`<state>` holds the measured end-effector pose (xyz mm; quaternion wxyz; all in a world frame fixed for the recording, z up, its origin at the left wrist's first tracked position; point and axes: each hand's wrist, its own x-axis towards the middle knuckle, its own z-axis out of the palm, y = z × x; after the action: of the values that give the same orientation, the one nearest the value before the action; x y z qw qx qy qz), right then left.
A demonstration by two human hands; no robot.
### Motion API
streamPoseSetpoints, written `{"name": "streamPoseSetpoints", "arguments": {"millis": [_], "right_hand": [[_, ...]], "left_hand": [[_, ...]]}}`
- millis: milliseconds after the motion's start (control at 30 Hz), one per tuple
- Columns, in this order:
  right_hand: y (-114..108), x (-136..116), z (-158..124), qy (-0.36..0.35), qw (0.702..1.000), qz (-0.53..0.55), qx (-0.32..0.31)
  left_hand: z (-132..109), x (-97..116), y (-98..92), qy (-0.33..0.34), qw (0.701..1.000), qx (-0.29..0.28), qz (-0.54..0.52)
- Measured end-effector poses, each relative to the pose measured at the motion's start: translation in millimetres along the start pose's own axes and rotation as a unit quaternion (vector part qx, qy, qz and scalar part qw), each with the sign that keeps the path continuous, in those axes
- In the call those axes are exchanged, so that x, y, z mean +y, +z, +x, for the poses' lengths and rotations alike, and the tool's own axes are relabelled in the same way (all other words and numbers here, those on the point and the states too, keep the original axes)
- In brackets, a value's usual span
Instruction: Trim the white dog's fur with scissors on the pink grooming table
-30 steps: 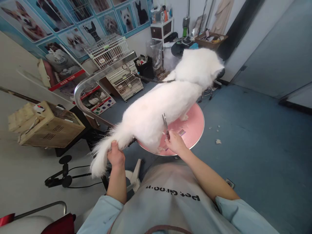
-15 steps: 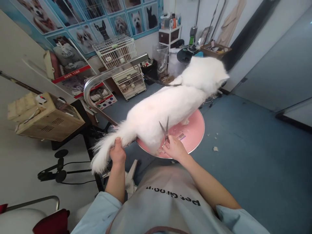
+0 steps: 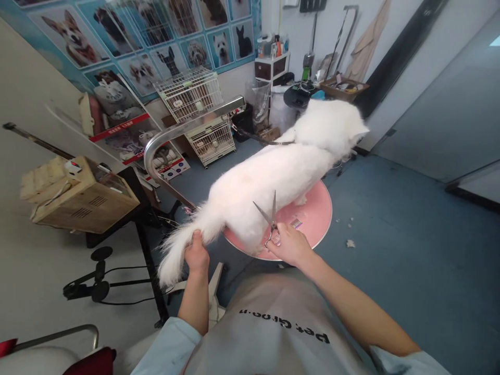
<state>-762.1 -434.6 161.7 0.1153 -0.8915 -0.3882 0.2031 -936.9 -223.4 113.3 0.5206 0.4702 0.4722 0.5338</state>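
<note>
A white dog (image 3: 269,166) stands on a round pink grooming table (image 3: 322,208), its head turned away to the far right. My left hand (image 3: 197,253) is closed around its long-haired tail (image 3: 174,255), thumb on top. In my right hand (image 3: 291,244) is a pair of scissors (image 3: 271,216), blades spread apart and pointing up beside the dog's hindquarters. A comb (image 3: 296,224) shows just beyond my right hand, over the table; whether that hand also holds it I cannot tell. A dark leash strap (image 3: 269,141) runs to the dog's neck.
A curved metal grooming arm (image 3: 156,143) rises at the table's left. Wire cages (image 3: 211,140) stand behind, and a wooden box (image 3: 86,200) sits on a black stand at left. White fur clumps (image 3: 350,243) lie on the blue floor at right.
The whole view has shifted slightly, so things appear lower and a little to the right. The scissors have turned somewhat and their blades stand wider apart. My left hand keeps hold of the tail.
</note>
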Motion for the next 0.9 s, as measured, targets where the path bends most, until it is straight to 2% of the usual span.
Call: {"name": "streamPoseSetpoints", "arguments": {"millis": [167,367,667,900], "right_hand": [[-19,9,3,-0.017,0.998,-0.066,-0.013],[-33,16,5,-0.020,0.996,-0.087,0.002],[-44,8,8,-0.031,0.997,-0.075,0.001],[-44,12,9,-0.023,0.999,-0.045,0.009]], "left_hand": [[3,-1,2.1,0.017,0.999,-0.007,-0.031],[3,-1,0.5,-0.008,0.999,0.004,-0.037],[5,-3,1.3,-0.012,0.999,0.016,-0.046],[10,-5,-0.8,-0.013,0.999,0.037,-0.038]]}}
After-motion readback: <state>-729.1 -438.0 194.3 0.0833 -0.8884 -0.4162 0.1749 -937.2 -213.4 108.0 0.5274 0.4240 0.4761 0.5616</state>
